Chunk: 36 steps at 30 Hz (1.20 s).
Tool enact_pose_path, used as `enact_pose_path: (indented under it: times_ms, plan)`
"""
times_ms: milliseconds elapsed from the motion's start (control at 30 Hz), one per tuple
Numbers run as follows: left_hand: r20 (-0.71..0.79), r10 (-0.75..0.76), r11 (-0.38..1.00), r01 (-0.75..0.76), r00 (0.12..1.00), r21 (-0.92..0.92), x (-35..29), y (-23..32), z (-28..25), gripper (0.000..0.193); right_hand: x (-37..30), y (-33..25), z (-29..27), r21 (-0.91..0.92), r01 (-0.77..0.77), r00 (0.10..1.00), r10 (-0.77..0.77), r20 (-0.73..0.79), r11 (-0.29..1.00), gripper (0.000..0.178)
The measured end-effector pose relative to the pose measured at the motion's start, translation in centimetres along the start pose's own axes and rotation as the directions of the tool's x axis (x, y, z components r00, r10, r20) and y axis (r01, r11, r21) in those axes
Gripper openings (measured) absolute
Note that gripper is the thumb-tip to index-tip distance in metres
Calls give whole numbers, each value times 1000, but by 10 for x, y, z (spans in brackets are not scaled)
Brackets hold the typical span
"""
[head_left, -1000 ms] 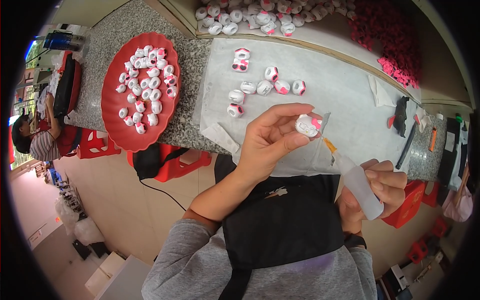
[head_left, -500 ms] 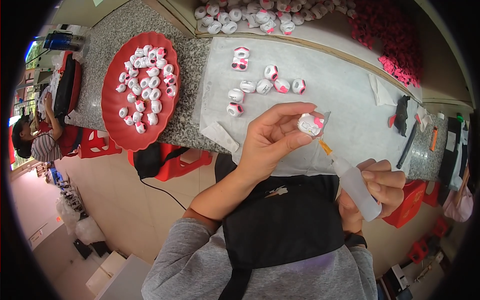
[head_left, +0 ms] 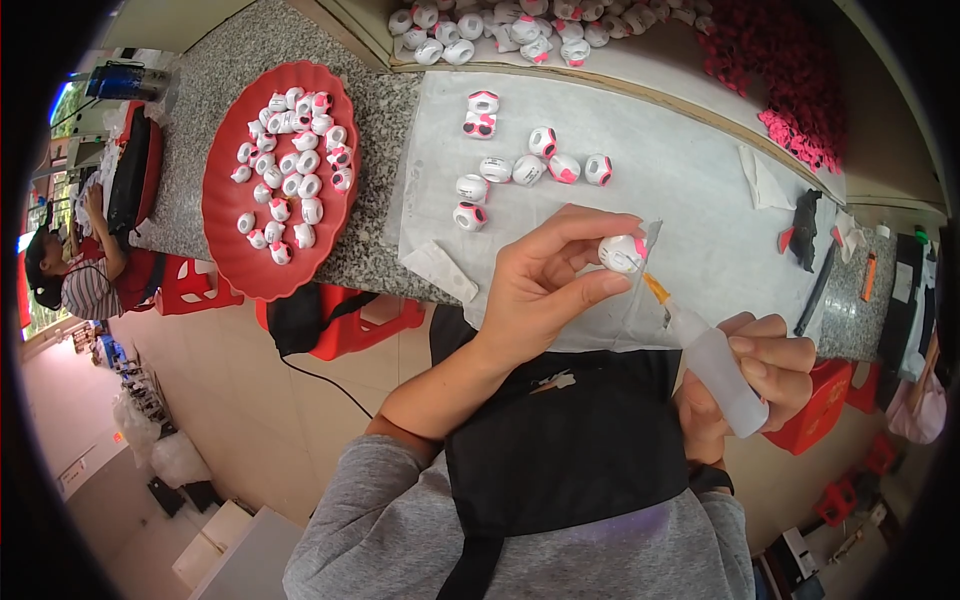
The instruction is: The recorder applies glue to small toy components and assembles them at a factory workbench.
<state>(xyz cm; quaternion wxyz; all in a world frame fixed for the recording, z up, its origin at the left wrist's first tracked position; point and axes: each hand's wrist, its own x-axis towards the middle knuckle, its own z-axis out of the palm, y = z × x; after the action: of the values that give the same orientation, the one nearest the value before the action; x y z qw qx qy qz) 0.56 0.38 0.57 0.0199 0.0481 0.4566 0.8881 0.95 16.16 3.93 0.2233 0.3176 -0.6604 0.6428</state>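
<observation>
Between the thumb and fingertips of my left hand is a small white and pink toy head, raised above the white paper sheet. My right hand is wrapped round a translucent squeeze bottle, tilted up and to the left. Its orange nozzle tip points at the toy head from just below; whether they touch, I cannot tell. On the paper, further off, lie several more toy heads, white with pink and dark patches. Others fill part of a red scalloped tray at the left.
A shelf at the back holds a heap of white toy heads and a pile of pink pieces. At the right lie a dark cloth scrap and an orange stick. Another person sits at far left beside red stools.
The toy head has turned in my left fingers, its pink part now facing right. The bottle has shifted slightly right and its nozzle sits a little farther right.
</observation>
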Motion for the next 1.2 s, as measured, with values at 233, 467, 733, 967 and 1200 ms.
enact_pose_path:
  times_ms: [233,467,733,967,1200]
  plan:
    - [68,106,961,-120,992,247,1,-1,-3,34,0,-5,1,-6,-50,998,50,28,999,52]
    - [64,116,948,-129,991,290,4,-1,-2,34,3,-3,0,-99,-60,998,60,-8,993,41]
    - [-121,148,963,-115,982,242,9,8,-14,35,32,37,-33,-124,-386,919,369,-135,914,24]
    - [-135,144,979,-121,980,166,8,14,-10,34,92,147,-68,-661,-290,888,452,83,692,24]
    - [-166,129,984,-106,978,141,9,15,-13,35,107,166,-58,-871,36,905,355,236,490,25]
